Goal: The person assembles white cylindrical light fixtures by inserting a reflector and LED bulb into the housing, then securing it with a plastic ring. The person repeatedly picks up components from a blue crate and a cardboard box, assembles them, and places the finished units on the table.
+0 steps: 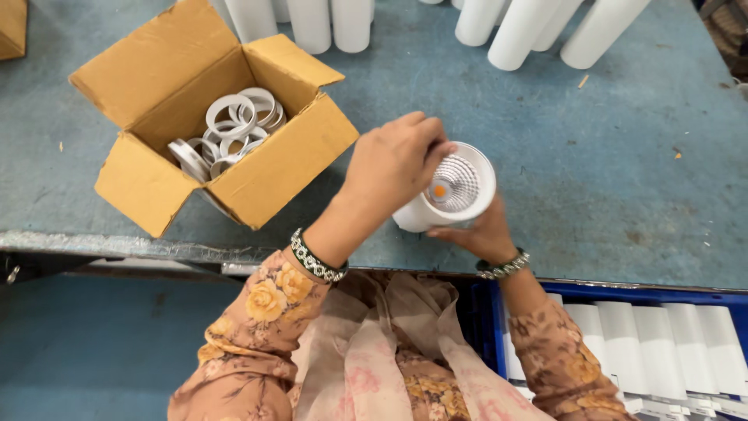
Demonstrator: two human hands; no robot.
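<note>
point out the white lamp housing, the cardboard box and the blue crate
white lamp housing (454,187), head view, on its ribbed reflector
cardboard box (292,160), head view, on its front wall
blue crate (647,294), head view, on its top rim

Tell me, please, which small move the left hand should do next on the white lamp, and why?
Probably press the rim down. The left hand has its fingertips on the open end of the white lamp housing, which the right hand supports from below, reflector visible.
</note>
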